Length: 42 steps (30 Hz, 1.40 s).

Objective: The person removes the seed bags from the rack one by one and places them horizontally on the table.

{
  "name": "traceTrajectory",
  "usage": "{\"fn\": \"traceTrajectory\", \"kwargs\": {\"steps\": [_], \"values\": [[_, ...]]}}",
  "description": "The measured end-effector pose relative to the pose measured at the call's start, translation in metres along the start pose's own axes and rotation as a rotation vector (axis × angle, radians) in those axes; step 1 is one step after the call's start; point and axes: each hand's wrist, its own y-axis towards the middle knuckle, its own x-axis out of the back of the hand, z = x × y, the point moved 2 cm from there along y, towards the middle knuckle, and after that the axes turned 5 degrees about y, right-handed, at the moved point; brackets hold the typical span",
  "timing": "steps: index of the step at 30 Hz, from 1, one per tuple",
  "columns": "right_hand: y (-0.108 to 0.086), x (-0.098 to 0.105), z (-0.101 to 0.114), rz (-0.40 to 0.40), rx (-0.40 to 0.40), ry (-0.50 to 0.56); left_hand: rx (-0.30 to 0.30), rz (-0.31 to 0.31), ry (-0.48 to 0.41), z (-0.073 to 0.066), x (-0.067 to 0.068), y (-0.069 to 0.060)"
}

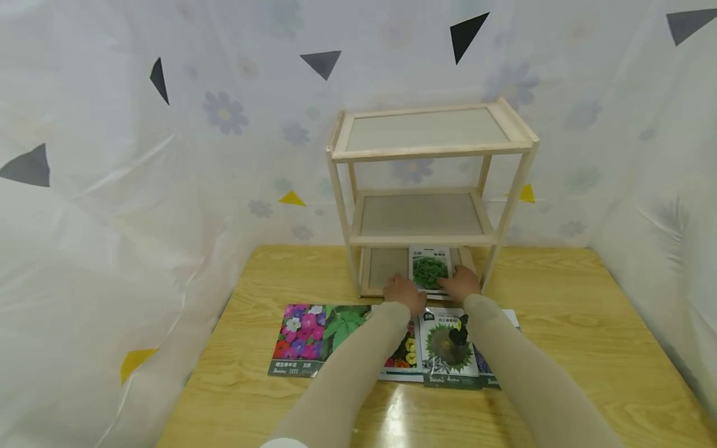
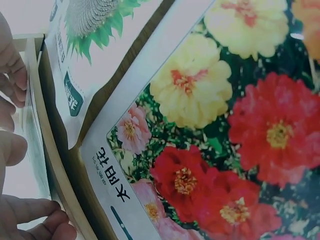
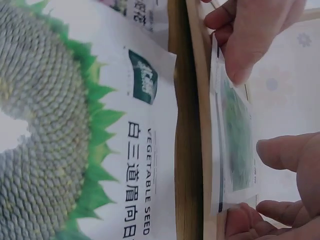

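A seed packet [image 1: 429, 272] with a green leafy plant lies on the bottom shelf [image 1: 386, 264] of a small wooden rack. It shows edge-on in the right wrist view. My left hand [image 1: 404, 294] is at its left edge, thumb near the front corner. At the opposite edge is my right hand [image 1: 460, 284], its thumb over the packet's face and its fingers beside the edge. Thumb and fingers of the right hand stand apart in the right wrist view. Another white edge peeks out below the leafy packet. Just before the rack lies a sunflower seed packet [image 3: 145, 110].
More packets lie in a row on the wooden table [image 1: 235, 348]: a petunia packet [image 1: 299, 336], a green-leaf packet [image 1: 342, 326] and a red-and-yellow flower packet [image 2: 195, 125]. Above the hands are the rack's middle shelf [image 1: 422, 214] and top shelf [image 1: 426, 129]. Patterned sheeting [image 1: 224, 162] surrounds the table.
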Motion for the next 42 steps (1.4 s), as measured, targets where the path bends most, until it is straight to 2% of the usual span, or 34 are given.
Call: {"fn": "traceTrajectory", "kwargs": {"steps": [10,15,19,22,29,34,42], "values": [[-0.008,0.003,0.005,0.007,-0.045,0.042,0.023,-0.025,-0.093,-0.001,0.007,-0.009],[-0.015,0.002,0.005,0.009,-0.037,0.107,0.016,-0.042,-0.203,0.003,0.001,-0.006],[-0.019,0.002,0.002,0.024,-0.029,0.150,0.045,-0.020,-0.349,0.008,-0.006,-0.003],[-0.022,0.002,-0.001,0.039,-0.017,0.159,0.064,0.006,-0.449,0.012,-0.004,-0.005],[-0.036,0.009,0.000,0.051,0.032,0.172,0.013,0.021,-0.535,0.019,0.008,-0.015],[-0.044,0.011,-0.002,0.078,0.059,0.146,0.026,0.038,-0.584,0.022,0.002,-0.010],[-0.055,0.012,-0.007,0.110,0.070,0.189,0.050,0.032,-0.657,0.024,-0.013,0.000]]}}
